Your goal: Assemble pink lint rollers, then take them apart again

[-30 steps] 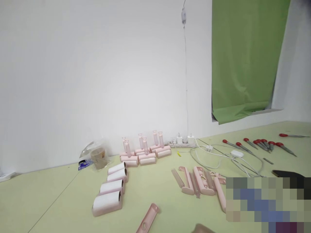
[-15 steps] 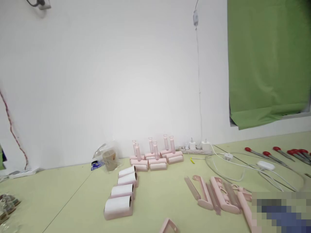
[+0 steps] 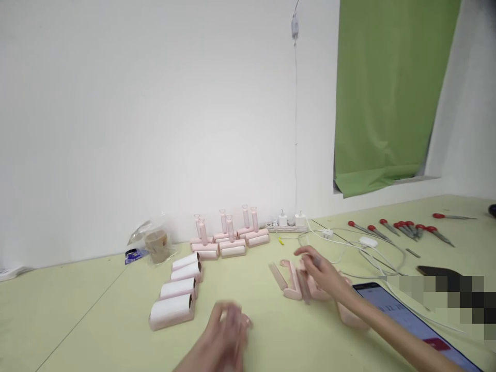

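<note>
My left hand point(image 3: 227, 330) is at the bottom middle, smeared by motion, with its fingers bent over the table. A pink plastic part point(image 3: 246, 321) shows at its fingertips; whether the hand grips it is hidden by blur. My right hand point(image 3: 318, 268) is over the loose lint roller parts, its index finger stretched to the left and the other fingers bent, with nothing visible held. Below it lie a pink roller frame point(image 3: 293, 284), a clear stick-like piece point(image 3: 278, 277) and more pink pieces, partly covered by the hand. Left of my left hand, white lint rolls point(image 3: 171, 310) lie in pink holders.
Several pink lint rollers point(image 3: 232, 248) stand upright near the wall. A bagged paper cup point(image 3: 157, 245) is to their left. Behind my right hand are a power strip point(image 3: 287, 227) and white cables. A phone point(image 3: 403, 315) lies under my right forearm. Red-ended tools point(image 3: 411, 227) lie far right.
Both my hands have come into view, the left at the bottom middle and the right above the loose pink parts. The view has turned to the right, showing more tools and the phone.
</note>
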